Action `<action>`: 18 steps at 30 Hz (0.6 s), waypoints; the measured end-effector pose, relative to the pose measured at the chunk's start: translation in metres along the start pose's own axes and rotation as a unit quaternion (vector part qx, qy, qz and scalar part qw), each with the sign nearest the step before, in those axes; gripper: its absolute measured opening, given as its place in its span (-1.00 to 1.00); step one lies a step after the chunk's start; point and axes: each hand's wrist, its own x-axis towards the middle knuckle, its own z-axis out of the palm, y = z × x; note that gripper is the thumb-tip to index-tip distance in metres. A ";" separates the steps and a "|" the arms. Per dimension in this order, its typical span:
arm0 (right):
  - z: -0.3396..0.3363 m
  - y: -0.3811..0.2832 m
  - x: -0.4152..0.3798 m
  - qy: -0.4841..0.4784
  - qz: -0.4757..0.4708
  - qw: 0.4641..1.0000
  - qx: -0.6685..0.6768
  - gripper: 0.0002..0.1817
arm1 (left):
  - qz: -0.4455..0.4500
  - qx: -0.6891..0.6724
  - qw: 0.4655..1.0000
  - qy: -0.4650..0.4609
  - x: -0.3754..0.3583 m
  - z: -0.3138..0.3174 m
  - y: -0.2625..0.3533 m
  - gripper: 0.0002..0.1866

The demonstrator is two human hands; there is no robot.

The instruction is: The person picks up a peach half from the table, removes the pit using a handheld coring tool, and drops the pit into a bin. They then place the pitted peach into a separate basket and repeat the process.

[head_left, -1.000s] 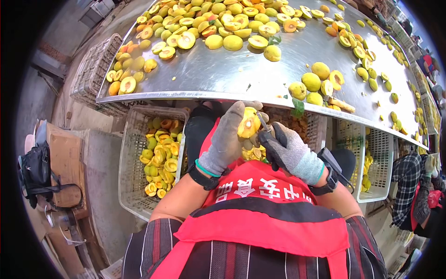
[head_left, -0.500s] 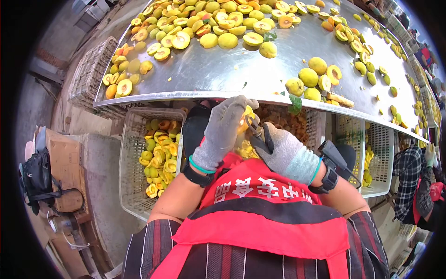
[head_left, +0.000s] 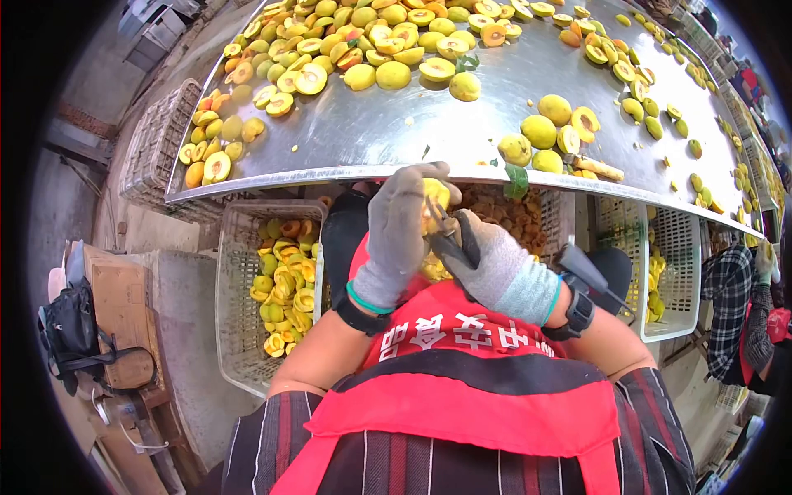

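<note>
Tool (head_left: 444, 223) gripped in the right hand (head_left: 502, 268) has shifted onto the fruit (head_left: 437, 192) the left hand (head_left: 394, 227) grasps, apparently working it.

At the far left, 1 black bag (head_left: 73, 334) rests against a brown board (head_left: 120, 297), its strap lying across the board. A thin white cord (head_left: 136, 445) loops below them. Just beside the board is a grey concrete block (head_left: 186, 322). A pale, boxy object (head_left: 155, 37) sits on the floor at the upper left. At the right edge, 1 co-worker (head_left: 752, 334) shows black-and-white plaid cloth (head_left: 728, 301) and a grey patterned sleeve (head_left: 756, 326).
</note>
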 end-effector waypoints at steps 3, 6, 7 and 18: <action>-0.009 -0.007 -0.003 0.015 -0.121 0.948 -0.295 -0.70 | -0.113 0.029 0.990 -0.083 0.005 -0.011 0.007 -0.55; -0.019 -0.009 -0.002 -0.066 -0.092 0.967 -0.229 -0.71 | -0.176 0.020 0.977 -0.115 0.010 -0.014 0.013 -0.50; -0.020 -0.010 -0.001 -0.067 -0.092 0.967 -0.229 -0.71 | -0.187 0.014 0.972 -0.142 0.011 -0.016 0.017 -0.50; -0.017 -0.012 0.002 -0.083 -0.020 0.977 -0.195 -0.67 | -0.192 0.262 0.931 -0.167 -0.019 -0.027 0.095 -0.64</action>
